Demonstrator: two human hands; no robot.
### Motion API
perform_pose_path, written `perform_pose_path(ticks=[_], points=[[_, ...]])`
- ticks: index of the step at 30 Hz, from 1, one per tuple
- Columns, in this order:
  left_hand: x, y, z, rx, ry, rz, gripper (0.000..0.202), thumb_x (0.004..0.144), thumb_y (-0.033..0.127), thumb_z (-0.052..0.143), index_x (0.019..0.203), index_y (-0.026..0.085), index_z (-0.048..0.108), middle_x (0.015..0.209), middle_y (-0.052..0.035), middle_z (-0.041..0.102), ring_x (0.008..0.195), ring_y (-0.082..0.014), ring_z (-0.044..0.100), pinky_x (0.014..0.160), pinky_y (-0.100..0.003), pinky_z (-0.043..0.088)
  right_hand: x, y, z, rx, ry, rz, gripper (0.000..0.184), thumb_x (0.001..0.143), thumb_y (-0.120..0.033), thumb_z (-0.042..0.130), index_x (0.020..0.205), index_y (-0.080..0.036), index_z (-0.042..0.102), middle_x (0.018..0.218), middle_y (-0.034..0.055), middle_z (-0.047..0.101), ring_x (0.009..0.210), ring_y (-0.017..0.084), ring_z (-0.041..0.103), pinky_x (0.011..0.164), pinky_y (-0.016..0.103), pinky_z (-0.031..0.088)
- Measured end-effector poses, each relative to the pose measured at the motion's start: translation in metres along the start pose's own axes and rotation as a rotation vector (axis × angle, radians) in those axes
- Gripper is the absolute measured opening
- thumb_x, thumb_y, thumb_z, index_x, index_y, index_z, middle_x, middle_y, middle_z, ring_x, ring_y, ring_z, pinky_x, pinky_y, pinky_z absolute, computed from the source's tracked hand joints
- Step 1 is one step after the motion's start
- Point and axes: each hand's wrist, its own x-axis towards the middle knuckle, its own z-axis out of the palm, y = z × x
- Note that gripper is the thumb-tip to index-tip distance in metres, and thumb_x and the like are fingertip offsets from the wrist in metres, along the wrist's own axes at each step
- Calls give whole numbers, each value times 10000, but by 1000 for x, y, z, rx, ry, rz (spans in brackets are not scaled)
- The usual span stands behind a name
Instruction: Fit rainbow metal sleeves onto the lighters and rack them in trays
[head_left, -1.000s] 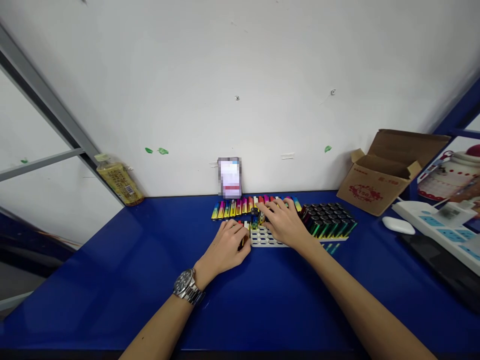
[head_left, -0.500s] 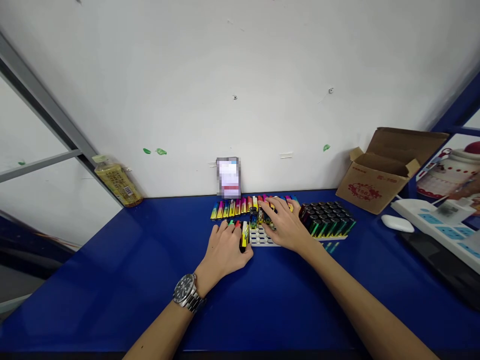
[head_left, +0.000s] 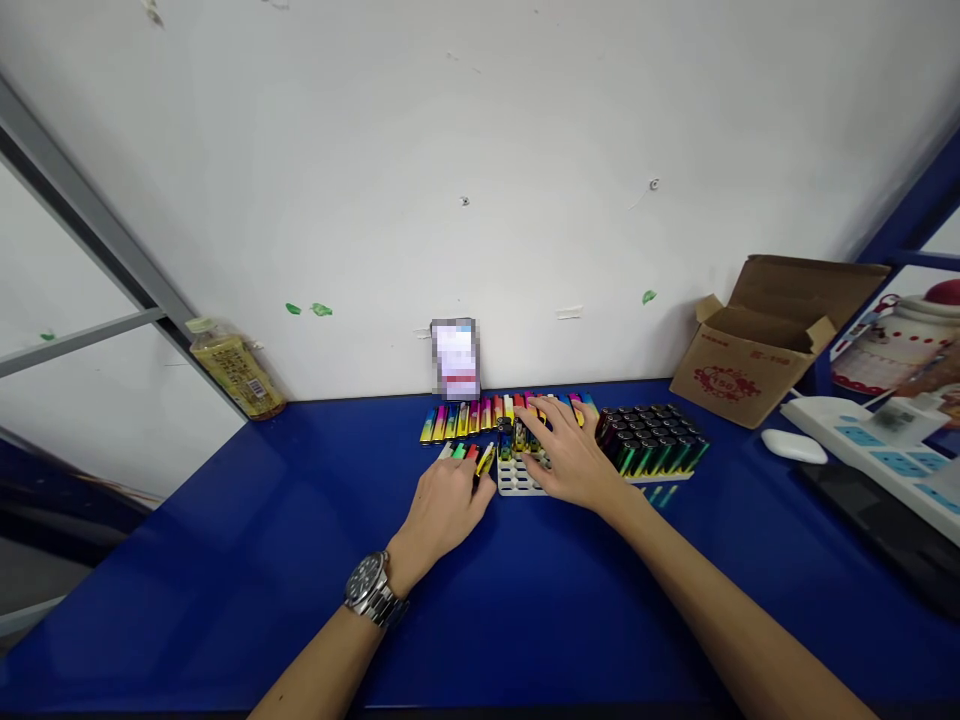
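My left hand (head_left: 446,500) is curled over a small bunch of lighters (head_left: 484,462) with white, green, red and yellow showing, close to the blue tabletop. My right hand (head_left: 574,455) reaches over a white tray with round holes (head_left: 517,482). Its thumb and fingers are bent around dark-topped lighters (head_left: 506,435) standing in the tray's back left part; the palm hides the tray's right side. Behind both hands lies a row of shiny multicoloured lighters (head_left: 451,422), partly covered by my right fingers.
A block of upright black-topped lighters (head_left: 652,435) stands at right. Behind it sits an opened cardboard box (head_left: 739,365). A white case (head_left: 795,446), black device (head_left: 877,530) and power strip (head_left: 877,455) lie farther right. A phone (head_left: 456,360) leans on the wall; a yellow bottle (head_left: 240,372) stands left.
My left hand has shifted slightly left and towards me, and the yellow lighter in it now leans to the right. My right hand stays at the tray. The view has tipped slightly.
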Motion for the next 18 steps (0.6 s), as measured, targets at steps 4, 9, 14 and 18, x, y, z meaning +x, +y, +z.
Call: perform_pose_path(ticks=[4,9,14,18], points=[[-1,-7,2,-75,346,52,272,917,247,370,664,193,458,614,-27,523,594,-174,512,561,-290,381,0,-3,-1,55,162,-15,413,851,-292,509,1240,-154,518,1287,181,525,1220,322,438,1013,525,198],[-4,-3,-1,-299,527,223,156,947,199,380,860,168,505,701,-17,510,618,-138,479,582,-258,412,3,-23,-11,413,325,-5,143,896,-245,470,847,-176,585,834,84,620,847,217,557,790,374,403],[-8,4,2,-337,437,378,110,943,184,406,953,151,510,758,-46,523,695,-157,485,638,-275,455,6,-47,-14,757,246,230,189,924,-314,441,822,-195,546,807,46,587,775,180,539,693,308,436],[-8,5,3,-271,364,411,160,948,233,405,947,144,538,779,-64,547,716,-173,497,656,-299,463,5,-53,-6,1056,180,438,207,881,-373,503,766,-200,497,693,-6,533,633,137,518,570,261,430]])
